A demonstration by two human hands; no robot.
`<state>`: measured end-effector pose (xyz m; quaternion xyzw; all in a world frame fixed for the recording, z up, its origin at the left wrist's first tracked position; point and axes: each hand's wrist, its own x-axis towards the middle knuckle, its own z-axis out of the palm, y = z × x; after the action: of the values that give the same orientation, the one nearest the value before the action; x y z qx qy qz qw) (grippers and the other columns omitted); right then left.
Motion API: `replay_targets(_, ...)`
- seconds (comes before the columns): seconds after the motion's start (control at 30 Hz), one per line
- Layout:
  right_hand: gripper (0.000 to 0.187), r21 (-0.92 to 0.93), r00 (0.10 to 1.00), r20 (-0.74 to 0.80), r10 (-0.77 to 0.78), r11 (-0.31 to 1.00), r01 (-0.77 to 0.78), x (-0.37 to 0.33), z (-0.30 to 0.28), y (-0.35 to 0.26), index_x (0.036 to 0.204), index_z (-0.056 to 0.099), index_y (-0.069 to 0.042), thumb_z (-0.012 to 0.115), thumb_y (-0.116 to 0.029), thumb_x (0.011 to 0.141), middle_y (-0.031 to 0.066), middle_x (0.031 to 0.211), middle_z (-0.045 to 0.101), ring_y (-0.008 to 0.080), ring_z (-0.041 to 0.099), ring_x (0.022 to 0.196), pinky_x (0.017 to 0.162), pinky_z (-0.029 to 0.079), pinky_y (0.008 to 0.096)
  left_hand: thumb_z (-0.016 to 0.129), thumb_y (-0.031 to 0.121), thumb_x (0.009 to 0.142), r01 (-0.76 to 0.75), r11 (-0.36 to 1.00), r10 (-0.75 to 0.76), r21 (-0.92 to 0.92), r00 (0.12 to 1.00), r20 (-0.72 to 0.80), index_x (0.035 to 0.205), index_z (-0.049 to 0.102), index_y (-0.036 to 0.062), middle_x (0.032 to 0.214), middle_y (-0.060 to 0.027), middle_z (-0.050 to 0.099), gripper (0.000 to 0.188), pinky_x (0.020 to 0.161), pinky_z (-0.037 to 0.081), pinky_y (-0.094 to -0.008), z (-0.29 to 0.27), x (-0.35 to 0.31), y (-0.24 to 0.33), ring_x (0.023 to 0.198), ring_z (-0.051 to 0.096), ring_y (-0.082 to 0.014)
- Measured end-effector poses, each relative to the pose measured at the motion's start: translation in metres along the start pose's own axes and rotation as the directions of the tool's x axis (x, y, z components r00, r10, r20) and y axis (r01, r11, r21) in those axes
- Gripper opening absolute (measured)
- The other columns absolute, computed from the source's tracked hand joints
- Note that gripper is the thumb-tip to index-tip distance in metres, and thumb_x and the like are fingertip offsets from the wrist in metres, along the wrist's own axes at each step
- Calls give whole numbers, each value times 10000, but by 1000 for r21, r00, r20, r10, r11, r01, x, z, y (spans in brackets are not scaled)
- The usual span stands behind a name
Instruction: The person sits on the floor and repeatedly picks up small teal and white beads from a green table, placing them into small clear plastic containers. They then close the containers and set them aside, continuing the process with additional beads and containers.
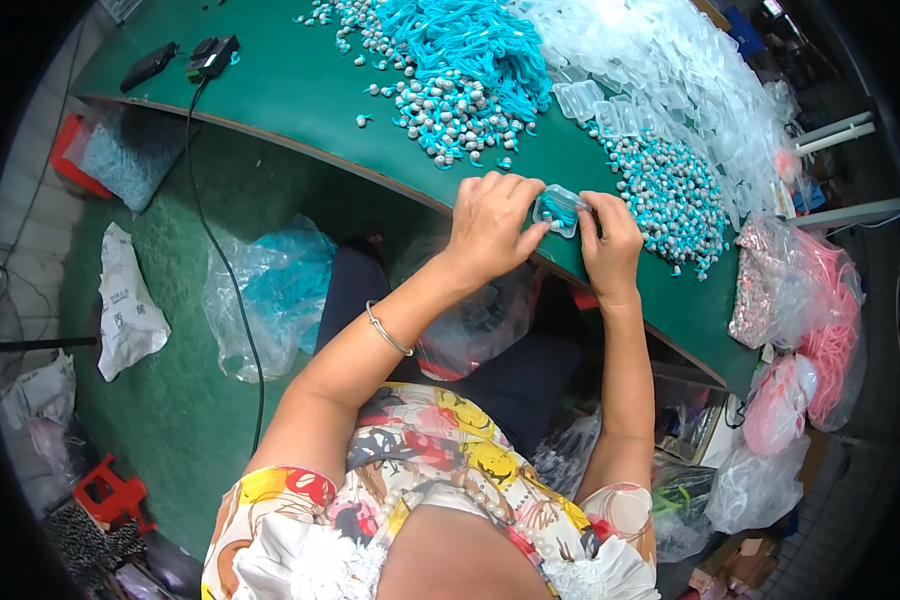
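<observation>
My left hand point(490, 222) and my right hand point(608, 238) meet at the near edge of the green table point(300, 90). Between their fingertips they pinch a small clear plastic bag point(557, 210) with a turquoise cord item inside. Just beyond the hands lies a heap of turquoise cords with silver beads point(460, 70). To the right of it sits a second pile of beaded pieces point(670, 190), and behind that a large heap of empty clear bags point(660, 60).
A black device point(210, 55) with a cable and a black remote-like object point(148, 66) lie at the table's far left. Bags of pink items point(820, 310) hang at the right. Plastic bags point(260, 290), a white sack point(125, 305) and red stools point(110, 490) sit on the floor.
</observation>
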<state>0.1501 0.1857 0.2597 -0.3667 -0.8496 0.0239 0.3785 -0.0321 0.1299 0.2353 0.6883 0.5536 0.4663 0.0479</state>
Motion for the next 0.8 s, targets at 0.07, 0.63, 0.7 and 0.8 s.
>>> replay_targets(0.07,188,-15,1000,-16,-27,1000,27,-2,2,1,973,660,-17,696,24,793,140,918,667,331,659,851,744,529,410,786,209,745,-11,1000,11,0,1000,-27,1078,642,97,996,-47,664,380,800,407,-392,1,-2,-1,941,604,-245)
replay_targets(0.63,212,-85,994,-31,-109,991,107,-12,0,-8,986,661,-8,709,22,781,149,929,662,333,653,844,735,536,408,744,153,786,-89,996,92,29,987,-130,916,710,134,849,-4,653,136,748,422,-370,8,-8,-1,831,617,-217)
replay_targets(0.7,213,-75,994,-22,-109,991,107,-13,-1,-9,983,660,-7,716,11,779,148,938,661,334,651,854,746,534,409,746,166,784,-106,990,114,90,989,-92,915,710,133,848,0,645,139,741,414,-369,8,-8,0,827,611,-213)
replay_targets(0.8,224,-63,993,-6,-117,991,117,-15,-3,-10,985,658,-8,727,-11,772,150,965,662,336,650,881,775,530,413,740,180,787,-135,980,146,144,987,-69,935,701,128,882,-1,638,162,746,404,-371,8,-11,2,850,602,-207)
